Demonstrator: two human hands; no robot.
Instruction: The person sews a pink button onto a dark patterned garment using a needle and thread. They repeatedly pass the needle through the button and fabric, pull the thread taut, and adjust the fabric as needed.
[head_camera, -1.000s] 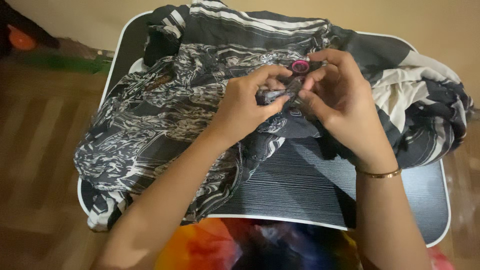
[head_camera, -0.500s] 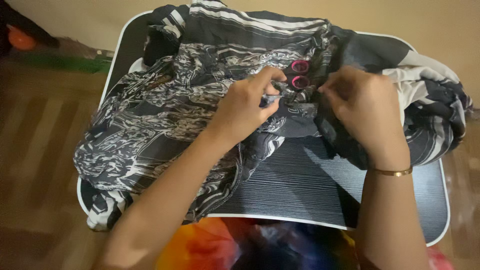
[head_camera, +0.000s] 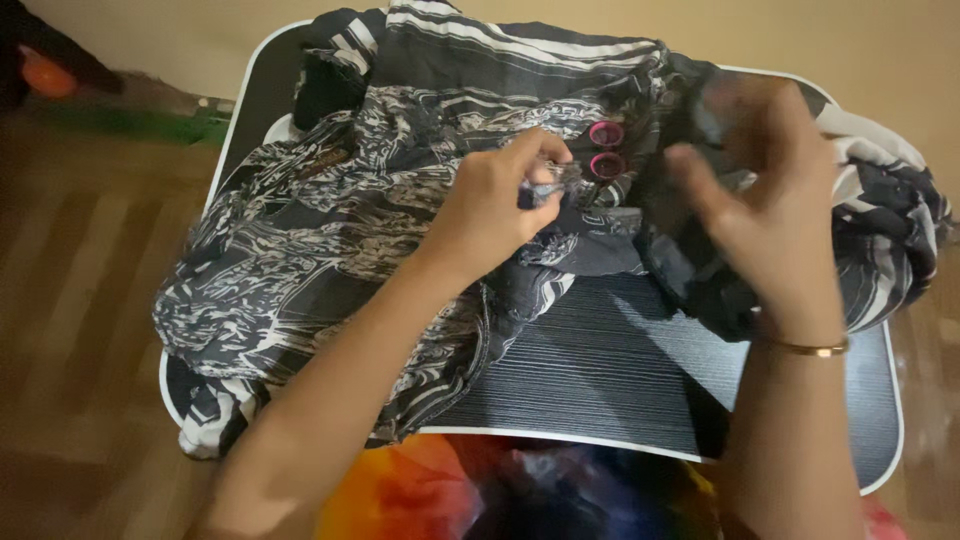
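We count two hands over one small lap table (head_camera: 620, 380), dark and striped with a white rim. Our left hand (head_camera: 490, 205) pinches a fold of the black-and-white patterned garment (head_camera: 330, 250), fingers closed on the cloth near the table's middle. Just beside that pinch sit two pink round buttons (head_camera: 606, 150), one above the other, on the fabric. Our right hand (head_camera: 765, 190) hovers blurred above the table's right edge, fingers spread apart and holding nothing. One gold bangle (head_camera: 812, 349) circles that wrist. The garment covers the table's left and far edges.
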